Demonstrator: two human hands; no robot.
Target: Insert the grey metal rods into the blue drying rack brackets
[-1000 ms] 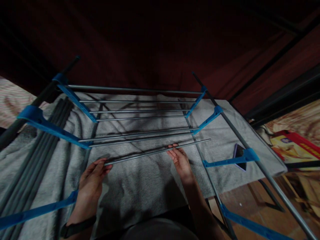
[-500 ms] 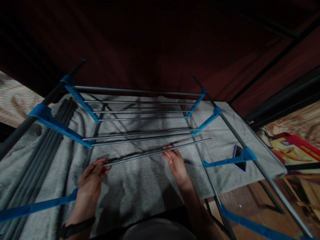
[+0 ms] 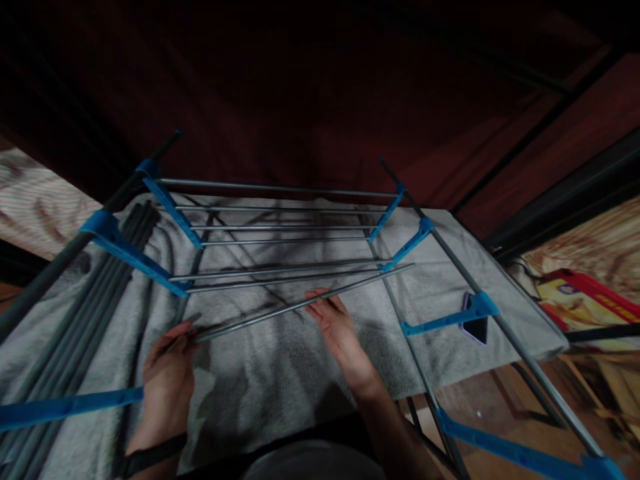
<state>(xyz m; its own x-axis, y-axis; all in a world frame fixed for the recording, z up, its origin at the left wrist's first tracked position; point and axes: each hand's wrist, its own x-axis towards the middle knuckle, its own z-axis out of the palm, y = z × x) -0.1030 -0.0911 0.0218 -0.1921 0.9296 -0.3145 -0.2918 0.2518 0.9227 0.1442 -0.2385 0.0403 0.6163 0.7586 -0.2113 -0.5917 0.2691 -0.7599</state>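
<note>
1. From where I stand, the thin rod lies slantwise between the person's hands, inside the blue-and-grey frame, above or on the grey blanket.

2. Its long axis runs from the left hand away to the right, the far end pointing outward from the body.

3. The left hand has the near end pinched in its fingers; the light is dim there, so I can't quite tell whether the rod stops inside the grip or pokes past it.

4. The right hand supports it around the middle, fingertips curled lightly about it, so this hand is the nearer one to the far end.

5. That free end reaches beyond the right fingers, close in this view to the middle right bracket; whether they touch is hard to judge.

6. The rod itself is slim, straight and round, dull silver-grey with a faint shine, much like the two crossbars just beyond it, and clearly thinner than the dark poles bundled on the left.
</note>
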